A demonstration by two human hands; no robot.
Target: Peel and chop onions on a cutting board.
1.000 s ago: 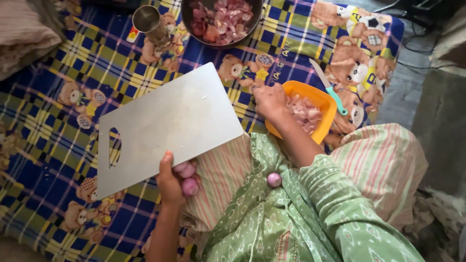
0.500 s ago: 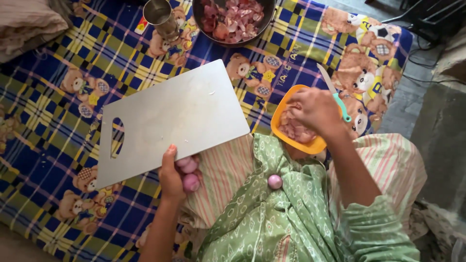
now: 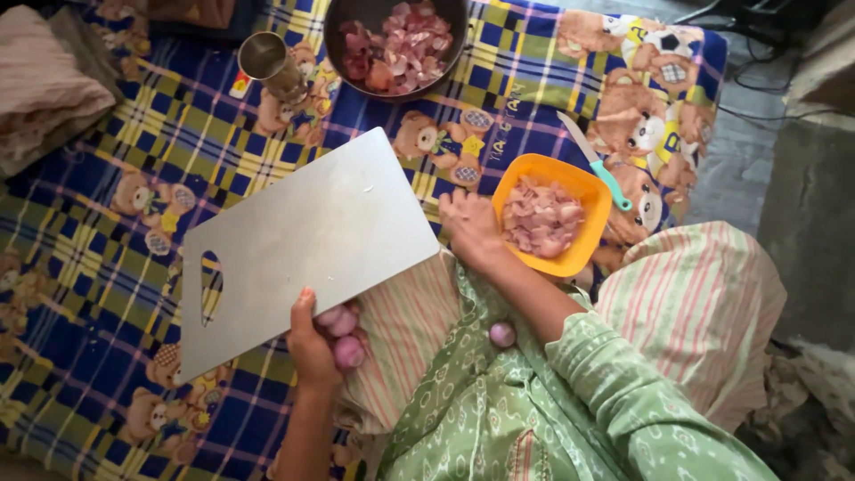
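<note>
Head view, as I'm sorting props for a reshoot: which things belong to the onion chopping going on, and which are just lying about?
In use:
left hand holding peeled onions
cutting board
right hand beside the orange bowl of chopped pieces
knife
dark bowl of peels
loose onion on the lap

Lying about:
steel cup
folded cloth
cables

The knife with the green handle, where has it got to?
The knife lies on the teddy-bear blanket, right of centre in the head view, just beyond the far right edge of the orange bowl. Neither hand touches it.
</note>
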